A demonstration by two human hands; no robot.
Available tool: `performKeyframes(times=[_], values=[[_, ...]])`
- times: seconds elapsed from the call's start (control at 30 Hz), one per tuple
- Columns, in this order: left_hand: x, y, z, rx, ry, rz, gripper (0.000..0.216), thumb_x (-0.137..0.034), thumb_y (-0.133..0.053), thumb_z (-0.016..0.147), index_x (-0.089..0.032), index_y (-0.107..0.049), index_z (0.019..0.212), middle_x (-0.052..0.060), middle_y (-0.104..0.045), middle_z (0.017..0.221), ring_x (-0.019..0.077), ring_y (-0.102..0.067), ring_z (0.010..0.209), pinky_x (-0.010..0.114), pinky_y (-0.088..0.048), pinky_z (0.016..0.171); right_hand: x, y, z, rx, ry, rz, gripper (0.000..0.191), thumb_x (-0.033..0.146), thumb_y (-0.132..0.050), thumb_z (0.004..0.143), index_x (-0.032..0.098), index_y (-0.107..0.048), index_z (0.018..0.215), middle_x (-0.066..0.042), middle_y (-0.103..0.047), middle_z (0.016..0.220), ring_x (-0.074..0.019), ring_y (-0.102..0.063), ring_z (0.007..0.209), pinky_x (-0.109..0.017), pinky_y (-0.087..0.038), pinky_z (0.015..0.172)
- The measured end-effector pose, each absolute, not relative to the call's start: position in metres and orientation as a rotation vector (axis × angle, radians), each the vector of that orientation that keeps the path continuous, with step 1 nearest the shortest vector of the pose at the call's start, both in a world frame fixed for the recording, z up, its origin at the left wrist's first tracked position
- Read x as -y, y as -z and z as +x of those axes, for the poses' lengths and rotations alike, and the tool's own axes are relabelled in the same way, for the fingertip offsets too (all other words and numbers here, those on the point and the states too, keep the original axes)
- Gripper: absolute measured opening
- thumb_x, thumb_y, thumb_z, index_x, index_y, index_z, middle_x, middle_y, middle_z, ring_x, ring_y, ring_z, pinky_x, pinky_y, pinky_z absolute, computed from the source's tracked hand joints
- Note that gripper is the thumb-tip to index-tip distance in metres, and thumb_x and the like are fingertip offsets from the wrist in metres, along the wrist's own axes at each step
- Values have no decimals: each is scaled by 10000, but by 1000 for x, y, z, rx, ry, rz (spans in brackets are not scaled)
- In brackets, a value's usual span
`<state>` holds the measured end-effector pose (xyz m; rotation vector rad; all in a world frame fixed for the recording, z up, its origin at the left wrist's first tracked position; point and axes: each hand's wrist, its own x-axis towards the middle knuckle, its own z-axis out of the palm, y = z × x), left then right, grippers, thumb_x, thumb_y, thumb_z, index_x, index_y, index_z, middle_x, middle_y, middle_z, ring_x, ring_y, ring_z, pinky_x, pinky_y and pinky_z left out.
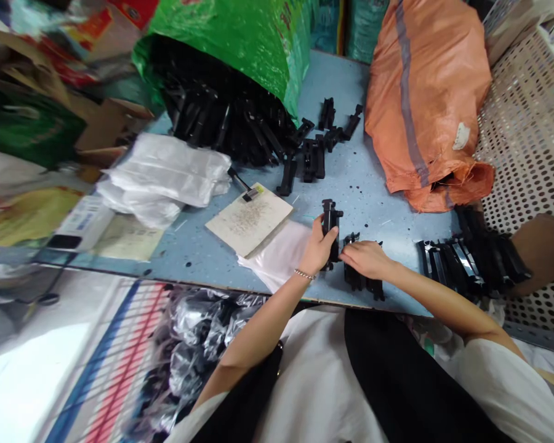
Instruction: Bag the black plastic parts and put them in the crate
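Note:
My left hand (321,247) is closed around a long black plastic part (331,223), which stands out past my thumb and fingers above the blue table. Right beside it, my right hand (368,258) has its fingers drawn together, their tips close to the lower end of that part. Whatever those fingertips grip is hidden. Under and around my right hand lie a few similar black parts (354,278) near the table's front edge. To the left of my hands, thin clear plastic bags (281,253) lie partly beneath a stained pale board (249,221).
A green sack (231,37) spills black parts (240,126) at the back. An orange sack (427,98) and a perforated crate (530,135) stand right, near a row of black parts (461,264). White plastic bags (166,175) lie left. Bagged items (194,351) sit below the table edge.

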<state>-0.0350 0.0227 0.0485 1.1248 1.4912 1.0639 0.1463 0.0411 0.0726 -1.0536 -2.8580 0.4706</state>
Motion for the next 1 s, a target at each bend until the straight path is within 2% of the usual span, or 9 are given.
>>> performKeyframes(times=[0.17,0.27,0.37,0.47,0.57,0.67,0.8,0.9,1.0], values=[[-6,-8,-14,-1626,-949,1300,348,-441,-501,919,-157,-623,1078,137,-643,1002,339,-602,1068,561,-430,1007,-129,-84,117,2488,-745,-1472,324,422,-381,1045,204,-621,1043,-57,-717,959,-194,-646,861,-275,-398,731],[7,4,13,-1616,-1056,1441,405,-417,-501,919,-154,-609,1206,198,-601,1198,389,-533,1201,606,-351,1088,-183,-82,66,2277,-655,-1687,385,461,-392,1032,153,-572,1175,-167,-674,1178,-277,-639,1045,-350,-428,853],[15,7,25,-1567,-1121,1446,490,-406,-492,920,-199,-551,1360,211,-546,1325,434,-480,1283,641,-307,1121,-220,-78,24,1943,-955,-1799,348,415,-504,992,105,-558,1140,-225,-638,1210,-313,-593,1145,-378,-422,921],[13,3,9,-1483,-1169,1383,487,-437,-564,878,-251,-597,1327,174,-555,1332,431,-468,1312,637,-313,1144,-235,-77,15,1714,-1289,-1750,184,324,-531,964,144,-560,943,-141,-676,900,-242,-632,926,-316,-456,789],[-4,-7,-20,-1405,-1271,1145,491,-512,-620,847,-231,-632,1250,146,-569,1313,365,-537,1261,568,-388,1128,-215,-77,38,1665,-1471,-1647,282,372,-417,986,205,-477,766,-8,-527,601,-136,-484,545,-260,-402,549],[-33,-23,-36,-1239,-1336,804,578,-638,-534,879,-196,-575,1249,140,-621,1238,280,-625,1149,502,-474,1050,-162,-77,74,1637,-1679,-1508,370,436,-307,985,234,-392,686,48,-399,527,-95,-298,429,-247,-325,442],[-55,-53,-25,-821,-1361,447,628,-698,-566,841,-205,-546,1230,79,-686,1037,199,-683,952,364,-554,865,-81,-83,120,1688,-1874,-1364,469,519,-247,973,233,-464,672,12,-446,529,-128,-349,427,-291,-353,435],[-43,-75,-11,-615,-1339,358,618,-507,-809,707,-215,-569,1196,-7,-645,886,112,-637,717,257,-529,688,-57,-95,147,1736,-1682,-1389,517,621,-303,966,225,-533,726,-18,-537,634,-164,-476,559,-312,-420,536],[-20,-88,-3,-632,-1216,415,564,-432,-843,665,-183,-591,1104,-27,-611,799,73,-556,559,218,-453,535,-68,-109,165,2017,-918,-1309,491,659,-371,958,216,-583,928,-63,-607,873,-208,-555,800,-356,-468,733]])
